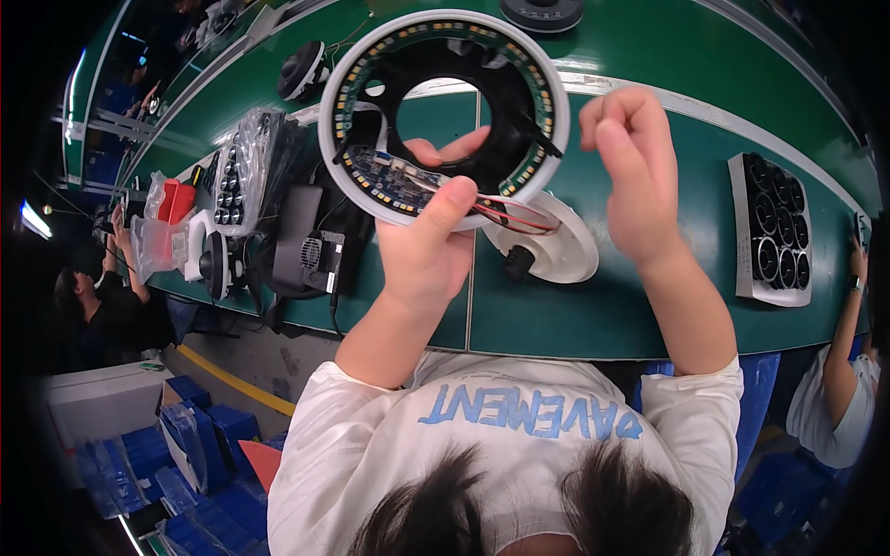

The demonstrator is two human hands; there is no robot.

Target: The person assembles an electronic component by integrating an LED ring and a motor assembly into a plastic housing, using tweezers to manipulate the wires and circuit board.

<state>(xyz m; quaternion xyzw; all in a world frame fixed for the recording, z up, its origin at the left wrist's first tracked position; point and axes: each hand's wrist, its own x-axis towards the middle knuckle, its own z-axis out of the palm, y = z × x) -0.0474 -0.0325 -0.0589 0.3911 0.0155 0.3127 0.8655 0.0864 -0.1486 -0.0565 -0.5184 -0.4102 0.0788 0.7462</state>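
Note:
A ring-shaped light housing (560,102) with a white rim, a circle of small LEDs and a black inner wall is raised above the bench. My left hand (431,246) grips its near edge, thumb over the circuit board (385,176) and fingers through the central opening. Red and black wires (519,215) run from the board toward a white disc (565,250) with a black knob-like part (518,263), just below the ring. To the right of the ring, apart from it, my right hand (638,176) is raised with curled fingers; whether anything small is inside is hidden.
On the green bench (686,315), a white tray (744,232) of black round parts stands at right. Bagged lens-like parts (248,176), a black device (301,241) and a red item (176,199) crowd the left. Round black units (304,69) lie farther back. Other people are at both sides.

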